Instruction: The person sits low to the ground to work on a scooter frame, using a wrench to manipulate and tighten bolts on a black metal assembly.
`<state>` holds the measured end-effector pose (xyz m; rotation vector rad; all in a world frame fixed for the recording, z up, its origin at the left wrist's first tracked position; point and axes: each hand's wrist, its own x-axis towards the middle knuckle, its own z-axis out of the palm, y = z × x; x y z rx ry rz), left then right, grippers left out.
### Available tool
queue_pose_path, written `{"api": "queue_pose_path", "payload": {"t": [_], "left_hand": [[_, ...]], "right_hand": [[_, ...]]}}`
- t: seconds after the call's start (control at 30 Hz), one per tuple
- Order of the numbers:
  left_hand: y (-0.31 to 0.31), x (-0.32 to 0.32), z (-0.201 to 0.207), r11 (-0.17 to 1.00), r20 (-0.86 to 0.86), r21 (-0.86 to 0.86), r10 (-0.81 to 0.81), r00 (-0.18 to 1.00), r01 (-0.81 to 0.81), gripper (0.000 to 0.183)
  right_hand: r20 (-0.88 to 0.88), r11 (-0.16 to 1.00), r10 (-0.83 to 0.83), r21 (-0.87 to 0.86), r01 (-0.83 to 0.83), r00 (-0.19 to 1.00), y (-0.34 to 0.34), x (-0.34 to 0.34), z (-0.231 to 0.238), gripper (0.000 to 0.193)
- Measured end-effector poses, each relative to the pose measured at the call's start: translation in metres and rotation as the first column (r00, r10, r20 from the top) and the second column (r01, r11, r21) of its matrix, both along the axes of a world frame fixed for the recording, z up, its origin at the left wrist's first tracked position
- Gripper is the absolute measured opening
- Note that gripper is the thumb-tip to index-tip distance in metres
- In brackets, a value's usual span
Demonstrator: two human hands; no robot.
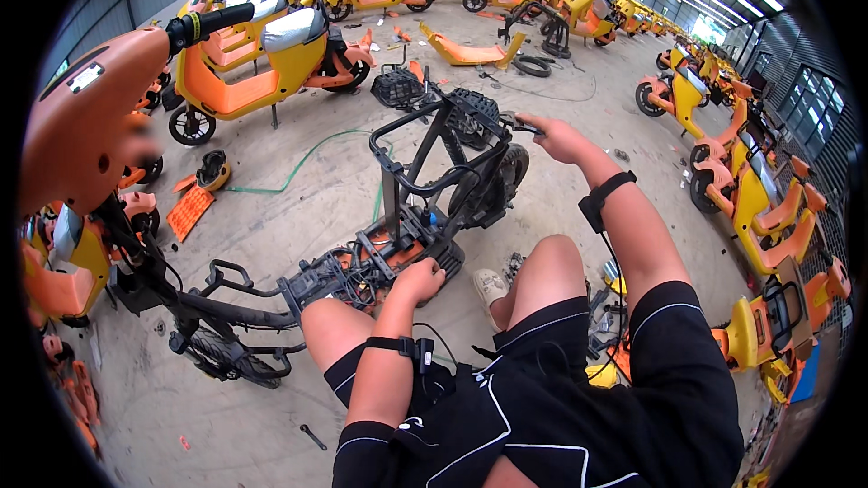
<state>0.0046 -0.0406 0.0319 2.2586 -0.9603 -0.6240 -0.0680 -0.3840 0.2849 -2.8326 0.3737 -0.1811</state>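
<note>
A stripped electric scooter frame stands in front of me, its wiring and floor section bare. My left hand rests with curled fingers at the edge of the open floor compartment, beside loose cables; what it holds, if anything, is hidden. My right hand reaches to the tail end of the frame, above the rear wheel. It is closed around a dark hand tool, whose kind is too small to tell. An orange-pink front panel with a black handlebar grip rises at the left.
A wrench lies on the floor near my left. Beyond the frame are a black basket, a yellow helmet, an orange mat and a green hose. Yellow-and-orange scooters stand in rows around. Loose parts lie by my right leg.
</note>
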Motion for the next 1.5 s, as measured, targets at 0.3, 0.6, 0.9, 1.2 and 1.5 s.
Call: {"api": "queue_pose_path", "payload": {"t": [0.3, 0.6, 0.9, 1.2, 1.5], "left_hand": [[-0.001, -0.023, 0.008, 0.998, -0.009, 0.032, -0.059, 0.998, 0.059, 0.039], [-0.016, -0.034, 0.003, 0.995, -0.005, 0.041, -0.091, 0.996, 0.091, 0.037], [-0.025, -0.033, 0.014, 0.994, -0.007, -0.102, -0.049, 0.999, 0.048, 0.032], [-0.036, -0.027, 0.011, 0.990, 0.028, -0.132, -0.050, 0.998, 0.053, 0.028], [-0.047, -0.036, 0.077, 0.883, 0.193, -0.466, 0.035, 0.981, 0.060, 0.019]], "right_hand": [[-0.081, 0.991, -0.037, -0.132, 0.026, 0.996, -0.019, 0.006, -0.018, 0.049], [-0.075, 0.958, -0.124, -0.270, 0.100, 0.989, -0.027, 0.022, -0.021, 0.035], [-0.041, 0.894, -0.173, -0.426, 0.139, 0.984, 0.012, 0.015, -0.008, 0.017], [0.121, 0.858, -0.025, -0.508, 0.083, 0.992, -0.039, 0.025, -0.038, 0.013], [0.087, 0.891, 0.002, -0.453, 0.038, 0.996, -0.039, 0.028, -0.037, 0.014]]}}
